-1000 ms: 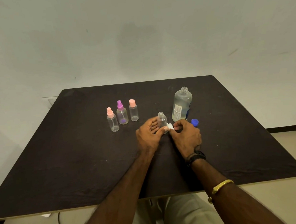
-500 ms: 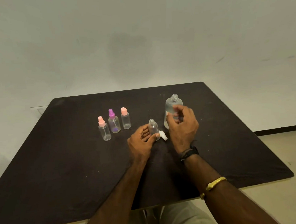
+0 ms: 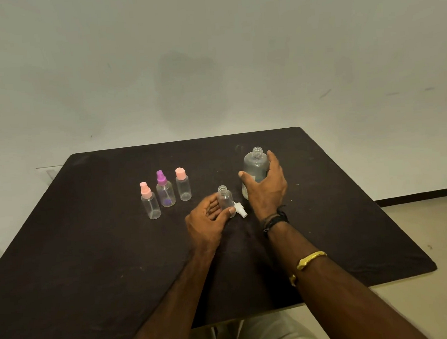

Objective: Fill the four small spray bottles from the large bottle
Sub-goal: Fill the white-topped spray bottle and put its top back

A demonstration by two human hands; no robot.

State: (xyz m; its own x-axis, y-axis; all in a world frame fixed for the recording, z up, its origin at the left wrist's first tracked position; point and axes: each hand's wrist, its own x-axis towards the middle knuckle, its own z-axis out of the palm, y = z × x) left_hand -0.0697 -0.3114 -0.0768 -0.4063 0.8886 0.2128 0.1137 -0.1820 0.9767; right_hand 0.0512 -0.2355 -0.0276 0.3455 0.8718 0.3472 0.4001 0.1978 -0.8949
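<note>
On dark table (image 3: 91, 256), far left: pink-capped spray bottle (image 3: 150, 205), purple-capped spray bottle (image 3: 165, 191), second pink-capped bottle (image 3: 183, 186), all upright. Centre: left hand (image 3: 207, 221) gripping uncapped small bottle (image 3: 225, 198), upright; white spray head (image 3: 240, 210) lying just beside. Right: right hand (image 3: 266, 189) wrapped round open large bottle (image 3: 255, 164).

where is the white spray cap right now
In the head view the white spray cap lies on the table, right of the open small bottle the left hand holds, in front of the large bottle.
</note>
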